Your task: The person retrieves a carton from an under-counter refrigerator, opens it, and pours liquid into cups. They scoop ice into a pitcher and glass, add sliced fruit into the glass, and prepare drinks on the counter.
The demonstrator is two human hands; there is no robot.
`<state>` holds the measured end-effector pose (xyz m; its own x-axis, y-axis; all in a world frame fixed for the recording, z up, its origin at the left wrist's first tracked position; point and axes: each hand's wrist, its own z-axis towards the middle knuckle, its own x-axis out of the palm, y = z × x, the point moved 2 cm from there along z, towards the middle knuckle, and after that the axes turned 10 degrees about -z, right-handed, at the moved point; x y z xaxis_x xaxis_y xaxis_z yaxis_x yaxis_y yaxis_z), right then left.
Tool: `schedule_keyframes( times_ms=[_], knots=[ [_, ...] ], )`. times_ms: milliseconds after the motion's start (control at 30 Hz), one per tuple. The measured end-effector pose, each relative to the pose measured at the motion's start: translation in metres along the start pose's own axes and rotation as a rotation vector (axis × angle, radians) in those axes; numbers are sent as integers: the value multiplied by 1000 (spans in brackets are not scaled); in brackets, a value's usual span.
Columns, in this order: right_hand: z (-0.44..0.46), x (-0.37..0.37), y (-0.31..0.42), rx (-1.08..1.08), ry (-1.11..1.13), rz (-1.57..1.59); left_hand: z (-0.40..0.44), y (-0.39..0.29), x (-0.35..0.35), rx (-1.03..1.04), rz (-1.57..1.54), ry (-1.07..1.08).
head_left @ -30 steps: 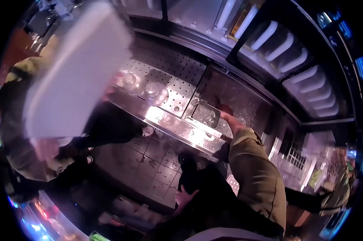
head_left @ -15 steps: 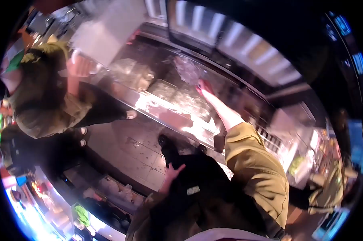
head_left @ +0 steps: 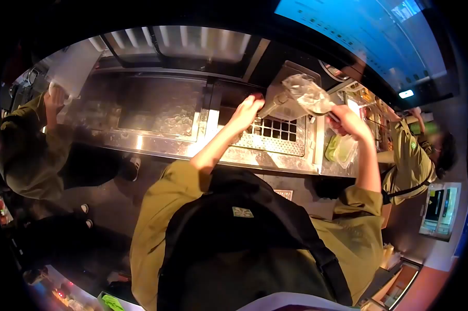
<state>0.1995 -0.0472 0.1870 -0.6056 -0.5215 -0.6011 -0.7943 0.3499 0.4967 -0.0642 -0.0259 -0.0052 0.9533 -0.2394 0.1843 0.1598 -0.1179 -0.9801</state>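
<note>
My right hand is closed round the handle of a clear scoop heaped with what looks like ice. The scoop is over or against a see-through jug-like container above the counter's drain grate. My left hand is closed at the container's left side, where a pale handle-like part sticks out. Its fingertips are partly in shadow. Below both hands lies the metal drain grate with square openings. Left of it, loose ice shows in the counter bin.
At the left, a person holds a large whitish container. Another person stands at the right. A bright screen hangs at the upper right. A green item and a clear tub sit right of the grate.
My view has shifted to the right along the counter. My right hand has carried the scoop from the ice bin to the container. My left hand has risen from beside my body to the container.
</note>
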Motion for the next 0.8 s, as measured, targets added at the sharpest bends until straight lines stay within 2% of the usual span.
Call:
schedule_keyframes(
  times_ms=[33, 67, 100, 167, 200, 267, 300, 367, 400, 433, 500, 567, 633, 700, 767, 800],
  knots=[
    [-8, -13, 1, 33, -76, -106, 7, -29, 17, -75, 215, -94],
    [-5, -23, -2, 90, -108, -183, 13, -52, 33, -327, 289, -82],
    [3, -33, -6, 147, -137, -258, 40, -29, 42, -322, 410, -35],
    [27, -43, -10, 257, -122, -470, 60, -11, 63, -365, 472, -211],
    [29, -45, -7, 214, -124, -681, 73, 8, 68, -361, 328, -156],
    [13, -37, -3, -1, -490, -989, 96, 41, 66, -348, 38, -56],
    [-1, -27, -1, -123, -676, -1138, 89, 39, 59, -369, -8, -136],
    [-52, -23, 16, -11, -634, -940, 57, 22, 40, -398, -108, -310],
    [-67, -23, 11, -89, -686, -860, 33, 3, 26, -242, -165, -316],
    [-76, -26, 7, -139, -552, -697, 4, -10, 9, -94, -216, -333],
    [-68, -18, -31, -141, -336, 6, -40, -1, -31, -98, -298, -341],
    [-42, 25, -25, -192, -350, 249, -111, -28, -74, -73, -325, -412],
    [7, 92, 15, -310, -317, 212, -175, -28, -122, -101, -203, -479],
    [86, 154, 28, -459, -348, 80, -232, -33, -133, 143, -328, -1091],
    [96, 212, 127, -417, -484, -394, -281, -86, -165, -12, -95, -991],
    [120, 243, 156, -535, -510, -529, -298, -91, -183, -42, -82, -998]
  ],
)
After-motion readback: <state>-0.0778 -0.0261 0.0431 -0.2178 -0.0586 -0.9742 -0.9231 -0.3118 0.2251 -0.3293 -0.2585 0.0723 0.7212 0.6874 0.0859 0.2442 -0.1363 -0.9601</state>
